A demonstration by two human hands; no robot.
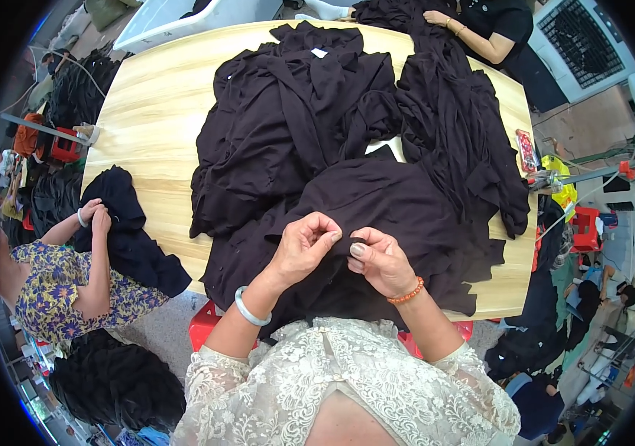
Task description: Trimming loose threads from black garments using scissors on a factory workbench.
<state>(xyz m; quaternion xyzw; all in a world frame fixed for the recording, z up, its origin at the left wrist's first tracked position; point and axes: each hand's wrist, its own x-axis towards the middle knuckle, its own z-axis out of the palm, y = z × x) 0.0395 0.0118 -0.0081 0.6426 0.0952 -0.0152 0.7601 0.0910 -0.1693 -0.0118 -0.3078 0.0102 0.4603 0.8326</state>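
Two hands of a co-worker (pixel 94 214) in a floral dress come together at the far left over a dark cloth (pixel 128 245), part of which lies on the table's edge while the rest hangs down. Nearer the lower edge sits a rounded heap of black cloth (pixel 117 379). To the right spreads the pale wood-grained table (pixel 150 97), and a red stool (pixel 203 325) shows partly beneath its near side. Next comes a large crumpled pile of black clothing (pixel 280 111), with a small white tag (pixel 319 53) near its top.

In front of that pile, the person's left hand (pixel 304 245), with a pale bangle (pixel 252 306) at the wrist, is drawn into a pinch, thumb against fingers, on the edge of a black garment (pixel 377 193). This garment lies spread over the near part of the table, its raised edge running between the hands. Just beside, the right hand (pixel 380 260), above an orange bead bracelet (pixel 407 291), pinches the same edge with its fingers curled in.

Further right, more black cloth (pixel 451 126) stretches up to a second co-worker (pixel 507 26) in a black top. A small red box (pixel 526 151) rests at the table's right edge, near a yellow bag (pixel 559 178) beyond it.
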